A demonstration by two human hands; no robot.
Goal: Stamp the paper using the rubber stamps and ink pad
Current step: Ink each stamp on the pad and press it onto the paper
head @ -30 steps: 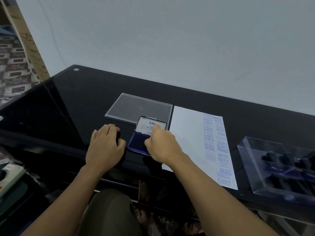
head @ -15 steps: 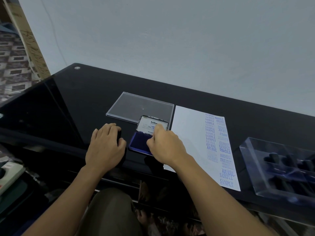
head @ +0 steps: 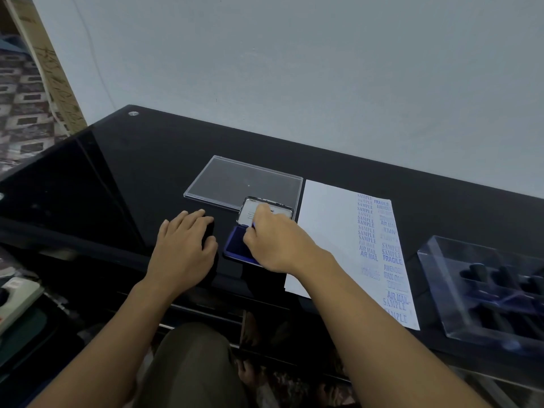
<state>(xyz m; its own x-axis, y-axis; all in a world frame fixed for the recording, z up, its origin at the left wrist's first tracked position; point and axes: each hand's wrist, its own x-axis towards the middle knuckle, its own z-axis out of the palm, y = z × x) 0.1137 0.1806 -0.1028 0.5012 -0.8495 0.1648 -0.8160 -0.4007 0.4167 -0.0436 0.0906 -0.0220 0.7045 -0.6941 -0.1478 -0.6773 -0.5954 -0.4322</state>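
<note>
A: Where is everything right now?

B: The open blue ink pad in its metal tin (head: 234, 245) sits close to the near edge of the glossy black glass surface (head: 117, 172). The right hand (head: 276, 242) is bunched over it, fingers curled down, one fingertip up by the tin's raised white-labelled lid (head: 247, 213). Whether it pinches a stamp I cannot tell, because the hand hides that. The left hand (head: 182, 248), at 9 o'clock of the pad, lies flat with its fingers loosely straight, over a dark shape I cannot make out.

A: What could go wrong?

B: The white sheet of paper (head: 326, 231) lies just beside the pad at 3 o'clock, and the right wrist crosses its near left corner. I'd judge that an inky finger or a dragged wrist could smudge the blank left strip or push the sheet askew. The raised lid might tip shut under that fingertip. Pressing on the pad's near half might also slide it towards the edge.

A: And room to move?

B: It's tight at 12 o'clock, where the flat clear plastic cover (head: 235, 181) lies right behind the tin. At 4 o'clock, beyond the paper, stands the clear plastic case (head: 441, 290) holding dark-handled rubber stamps (head: 478, 273). Blue prints fill the sheet's right columns. The widest room is at 10 o'clock, where only dark glass shows.
</note>
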